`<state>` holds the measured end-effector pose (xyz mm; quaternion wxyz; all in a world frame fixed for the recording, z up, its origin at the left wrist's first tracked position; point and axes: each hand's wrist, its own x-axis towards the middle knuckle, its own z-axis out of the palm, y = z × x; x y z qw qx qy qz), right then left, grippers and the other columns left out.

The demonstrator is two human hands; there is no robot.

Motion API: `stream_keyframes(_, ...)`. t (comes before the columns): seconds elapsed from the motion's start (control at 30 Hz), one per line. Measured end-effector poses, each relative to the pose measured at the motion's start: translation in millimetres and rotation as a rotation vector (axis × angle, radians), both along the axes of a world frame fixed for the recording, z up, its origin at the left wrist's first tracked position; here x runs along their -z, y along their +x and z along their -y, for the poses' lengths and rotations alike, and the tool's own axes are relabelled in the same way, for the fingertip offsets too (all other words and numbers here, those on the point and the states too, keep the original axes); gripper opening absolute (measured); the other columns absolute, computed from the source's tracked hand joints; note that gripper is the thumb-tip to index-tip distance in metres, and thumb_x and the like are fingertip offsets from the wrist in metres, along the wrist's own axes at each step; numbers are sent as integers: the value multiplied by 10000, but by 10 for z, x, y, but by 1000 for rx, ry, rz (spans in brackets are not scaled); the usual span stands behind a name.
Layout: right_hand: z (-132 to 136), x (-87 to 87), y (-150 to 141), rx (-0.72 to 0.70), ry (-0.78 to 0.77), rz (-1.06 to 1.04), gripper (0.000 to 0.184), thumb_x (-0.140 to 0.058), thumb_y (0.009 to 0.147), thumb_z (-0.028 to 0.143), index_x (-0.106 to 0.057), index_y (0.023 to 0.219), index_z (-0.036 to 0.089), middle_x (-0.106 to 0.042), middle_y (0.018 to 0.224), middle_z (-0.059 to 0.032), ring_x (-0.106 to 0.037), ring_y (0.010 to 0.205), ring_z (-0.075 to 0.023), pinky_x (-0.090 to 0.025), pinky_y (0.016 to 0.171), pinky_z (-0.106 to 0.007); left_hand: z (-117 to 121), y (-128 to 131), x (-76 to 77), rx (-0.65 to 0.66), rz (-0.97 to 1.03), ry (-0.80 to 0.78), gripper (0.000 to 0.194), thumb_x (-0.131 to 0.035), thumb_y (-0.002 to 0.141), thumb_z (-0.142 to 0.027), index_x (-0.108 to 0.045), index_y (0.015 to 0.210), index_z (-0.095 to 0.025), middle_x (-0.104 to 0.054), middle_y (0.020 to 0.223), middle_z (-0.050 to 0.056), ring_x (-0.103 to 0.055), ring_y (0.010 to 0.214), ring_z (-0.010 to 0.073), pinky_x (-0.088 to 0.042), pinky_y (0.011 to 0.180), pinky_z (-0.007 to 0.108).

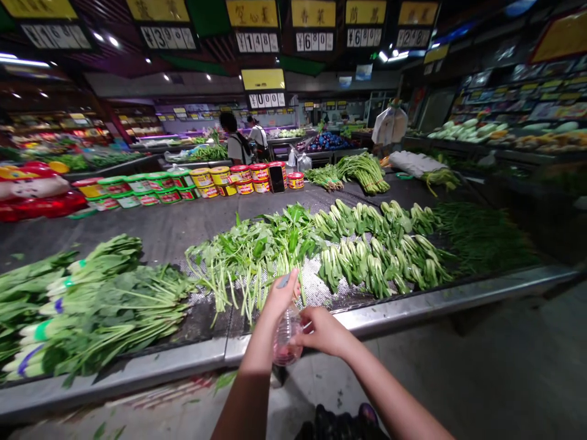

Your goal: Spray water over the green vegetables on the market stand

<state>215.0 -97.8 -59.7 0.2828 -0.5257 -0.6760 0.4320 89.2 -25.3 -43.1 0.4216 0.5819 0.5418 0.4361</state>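
Note:
My left hand (279,297) is closed round the top of a small clear spray bottle (287,336) with a grey cap, held over the front rim of the vegetable counter (403,308). My right hand (323,330) is curled against the bottle's side, its fingers wrapped on it. Just beyond the bottle lie loose leafy greens (257,250) on the dark perforated counter mat. Rows of small bok choy (380,247) lie to the right of them.
Bundled leafy greens (96,299) lie at the left. Rows of coloured tubs (202,181) stand at the counter's back, with more green bundles (360,171) behind. Two people (238,140) stand at far stalls. Yellow price signs hang overhead. Grey floor (504,366) lies at the right.

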Motion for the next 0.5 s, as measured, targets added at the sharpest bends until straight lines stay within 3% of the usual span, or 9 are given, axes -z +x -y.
stream_keyframes(0.2,40,55,-10,-33,-4,-8,297,-759,608,343,-650,800,145,-647,724,-18,-562,626,-138,-397,571,-222,52,-14,34,87,4,-15,484,-479,738,-634,-580,596,-183,-597,638,32,-523,565,150,-414,568,260)
stream_keyframes(0.33,66,99,0,-25,-21,-4,265,-744,620,343,-639,745,134,-624,673,-5,-541,594,-125,-381,536,-207,77,11,30,109,0,-33,451,-516,727,-606,-581,572,-188,-598,621,29,-534,586,158,-428,608,269)
stream_keyframes(0.5,89,162,4,-33,-33,-24,233,-732,638,329,-628,702,131,-611,633,5,-519,559,-114,-379,523,-205,100,55,50,79,25,-174,443,-536,706,-614,-563,562,-195,-552,522,6,-474,481,139,-384,491,259)
